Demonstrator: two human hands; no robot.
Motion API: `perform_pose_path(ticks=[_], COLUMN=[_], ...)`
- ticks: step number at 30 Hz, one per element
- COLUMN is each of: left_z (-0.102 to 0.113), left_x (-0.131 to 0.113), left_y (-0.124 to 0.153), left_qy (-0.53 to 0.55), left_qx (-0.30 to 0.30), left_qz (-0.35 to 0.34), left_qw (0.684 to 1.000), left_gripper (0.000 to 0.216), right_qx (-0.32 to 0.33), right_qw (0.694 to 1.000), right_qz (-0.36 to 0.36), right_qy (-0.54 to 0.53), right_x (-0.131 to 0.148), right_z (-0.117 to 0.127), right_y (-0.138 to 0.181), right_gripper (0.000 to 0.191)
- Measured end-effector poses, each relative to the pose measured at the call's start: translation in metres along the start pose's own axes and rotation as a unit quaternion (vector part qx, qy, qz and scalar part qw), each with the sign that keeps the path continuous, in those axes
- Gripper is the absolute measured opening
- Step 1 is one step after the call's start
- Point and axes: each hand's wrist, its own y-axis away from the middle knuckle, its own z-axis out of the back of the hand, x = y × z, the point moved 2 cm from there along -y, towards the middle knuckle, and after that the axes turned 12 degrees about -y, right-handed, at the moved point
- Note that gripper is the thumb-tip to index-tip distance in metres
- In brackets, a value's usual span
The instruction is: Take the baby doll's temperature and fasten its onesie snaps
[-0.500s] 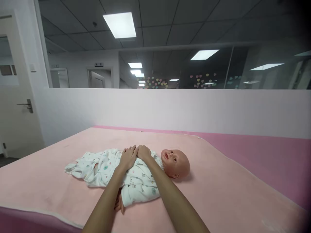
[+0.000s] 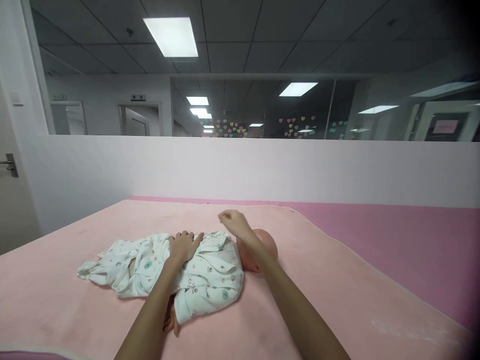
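Presently, baby doll [image 2: 212,272] lies stretched out on pale pink sheet [image 2: 326,270], feet toward the sheet's left edge, head [image 2: 269,243] toward its right edge, body roughly parallel to the far edge. Doll dressed in white clothing [image 2: 148,255] with small coloured prints; a strip of bare skin shows at a gap by the leg. Left hand [image 2: 184,246] rests palm down on the doll's middle, fingers slightly spread and thumb pointing toward the head; grip flat and relaxed, pressing on the cloth. Right hand [image 2: 234,221] raised above the doll's upper chest, just beside the head, clear of the clothing. That grip is curled inward, outline a little blurred; cannot tell how tightly, nor whether anything is inside it. Right forearm [image 2: 296,300] slants up from the sheet's near side and crosses in front of the head, hiding the face. Left forearm [image 2: 150,315] passes close by the doll's small hand [image 2: 171,320], which protrudes from a sleeve cuff toward the near edge. Pale smear [image 2: 408,330] on the sheet close to the right edge. Beyond that edge, deeper pink padding [image 2: 405,245]; past the far edge, white wall [image 2: 262,167] with glass above, heart-shaped stickers [image 2: 230,128] visible through it.
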Motion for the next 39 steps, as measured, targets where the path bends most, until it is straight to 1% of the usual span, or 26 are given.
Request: perform_pose_path(ticks=[2, 4, 5, 6, 8, 10, 11, 14, 16, 18, 22, 23, 26, 27, 28, 31, 32, 36, 37, 39], left_z=[-0.003, -0.005, -0.006, -0.006, -0.007, -0.007, -0.007, -0.006, -0.005, -0.004, -0.002, -0.002, -0.003, -0.003, -0.004, -0.006, -0.006, -0.006, -0.006, -0.005], left_x=[0.001, 0.002, 0.002, 0.002, 0.003, 0.004, 0.004, 0.004, 0.004, 0.003, 0.003, 0.003, 0.003, 0.003, 0.004, 0.005, 0.005, 0.005, 0.005, 0.004], left_y=[-0.002, -0.003, -0.004, -0.004, -0.005, -0.004, -0.004, -0.002, -0.001, 0.001, 0.002, 0.003, 0.003, 0.003, 0.003, 0.002, 0.002, 0.003, 0.003, 0.004], left_qy=[0.024, 0.049, 0.056, 0.059, 0.058, 0.055, 0.055, 0.060, 0.054, 0.043, 0.032, 0.031, 0.033, 0.034, 0.036, 0.040, 0.040, 0.041, 0.042, 0.043], left_qx=[0.009, 0.015, 0.019, 0.023, 0.024, 0.015, 0.008, -0.004, -0.001, 0.008, 0.012, 0.009, 0.000, -0.002, -0.003, -0.006, -0.008, -0.014, -0.015, -0.019], left_qz=[-0.009, -0.015, -0.016, -0.015, -0.008, 0.001, 0.002, -0.010, -0.024, -0.033, -0.032, -0.032, -0.033, -0.033, -0.032, -0.028, -0.027, -0.028, -0.028, -0.027], left_qw=[1.000, 0.999, 0.998, 0.998, 0.998, 0.998, 0.998, 0.998, 0.998, 0.999, 0.999, 0.999, 0.999, 0.999, 0.999, 0.999, 0.999, 0.999, 0.999, 0.999], left_gripper=[0.056, 0.057, 0.057, 0.058, 0.057, 0.056, 0.056, 0.053, 0.051, 0.047, 0.044, 0.044, 0.043, 0.043, 0.043, 0.044, 0.044, 0.042, 0.041, 0.041], right_qx=[-0.119, -0.217, -0.239, -0.247, -0.237, -0.211, -0.184, -0.069, -0.023, -0.025, -0.109, -0.111, -0.052, -0.044, -0.053, -0.107, -0.106, -0.056, -0.059, -0.090], right_qw=[0.989, 0.964, 0.953, 0.941, 0.934, 0.927, 0.921, 0.888, 0.877, 0.877, 0.877, 0.875, 0.866, 0.864, 0.864, 0.868, 0.869, 0.863, 0.863, 0.866], right_qz=[-0.003, -0.039, -0.071, -0.106, -0.136, -0.159, -0.172, -0.198, -0.192, -0.176, -0.117, -0.110, -0.112, -0.113, -0.110, -0.093, -0.091, -0.109, -0.111, -0.103], right_qy=[-0.089, -0.148, -0.174, -0.208, -0.231, -0.265, -0.298, -0.409, -0.441, -0.446, -0.452, -0.458, -0.484, -0.488, -0.488, -0.476, -0.475, -0.490, -0.490, -0.481], right_x=[-0.021, -0.050, -0.067, -0.083, -0.109, -0.126, -0.131, -0.138, -0.139, -0.140, -0.136, -0.135, -0.133, -0.133, -0.134, -0.137, -0.138, -0.134, -0.133, -0.130], right_z=[0.030, 0.055, 0.063, 0.067, 0.070, 0.065, 0.061, 0.047, 0.044, 0.043, 0.044, 0.043, 0.037, 0.036, 0.036, 0.038, 0.038, 0.038, 0.038, 0.040], right_y=[0.007, 0.014, 0.017, 0.020, 0.025, 0.030, 0.032, 0.039, 0.042, 0.044, 0.046, 0.045, 0.044, 0.044, 0.043, 0.043, 0.043, 0.046, 0.046, 0.046], right_gripper=[0.033, 0.032, 0.031, 0.031, 0.037, 0.044, 0.046, 0.050, 0.051, 0.049, 0.042, 0.042, 0.046, 0.046, 0.044, 0.040, 0.040, 0.044, 0.044, 0.042])
